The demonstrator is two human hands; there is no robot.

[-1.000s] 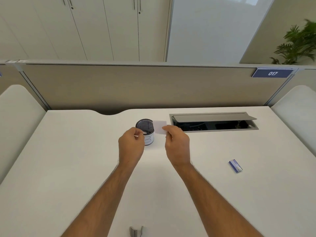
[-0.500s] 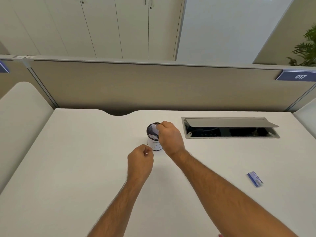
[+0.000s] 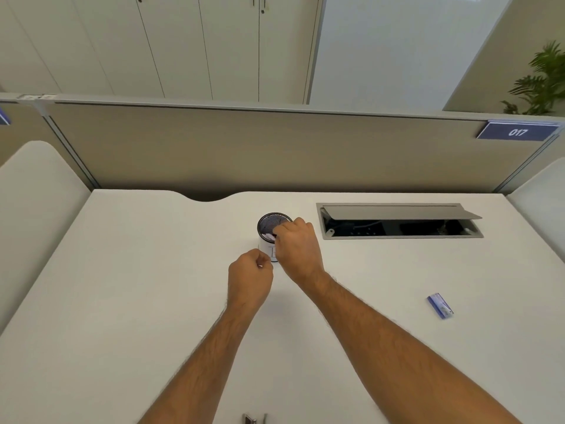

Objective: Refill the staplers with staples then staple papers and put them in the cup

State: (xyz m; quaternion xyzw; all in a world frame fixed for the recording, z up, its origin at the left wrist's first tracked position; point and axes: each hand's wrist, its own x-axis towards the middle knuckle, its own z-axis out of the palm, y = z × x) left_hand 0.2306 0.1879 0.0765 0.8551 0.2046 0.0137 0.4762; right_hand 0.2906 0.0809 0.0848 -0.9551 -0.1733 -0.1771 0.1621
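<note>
white desk (image 3: 122,301), beige partition (image 3: 244,154), cabinets (image 3: 183,41)

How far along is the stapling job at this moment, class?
Done: white paper already lies inside the mesh cup. In hand: the right hand is over the cup's rim, fingers at that paper; the left hand is curled beside the cup. Left: the stapler at the near edge and the staple box lie untouched.
</note>
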